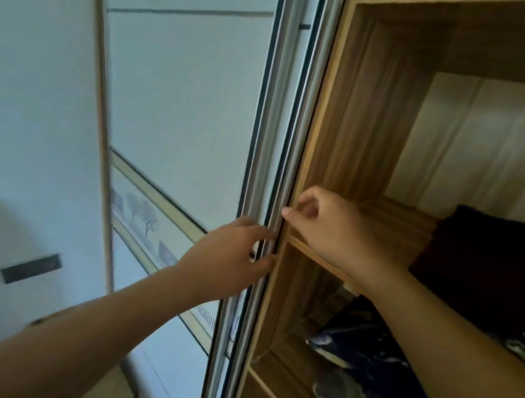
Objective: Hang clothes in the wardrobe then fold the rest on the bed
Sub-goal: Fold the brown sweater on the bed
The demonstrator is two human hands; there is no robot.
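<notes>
Left hand (pixel 227 257) lies flat-fingered on the door (pixel 184 99) edge, right hand (pixel 328 230) pinches that edge just above, dark clothes (pixel 492 272) right of the door.

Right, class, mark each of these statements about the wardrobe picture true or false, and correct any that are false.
1. The left hand and the right hand both touch the edge of the sliding door. True.
2. The right hand holds a coat hanger. False: no hanger shows, and it grips only the door's edge.
3. A dark fabric lies on the shelf, and a patterned blue fabric lies in the compartment below. True.
4. The shelf is white metal. False: it is brown with a wood grain.
5. The left hand's fingers are curled into a fist. False: they lie fairly straight against the door's edge.
</notes>
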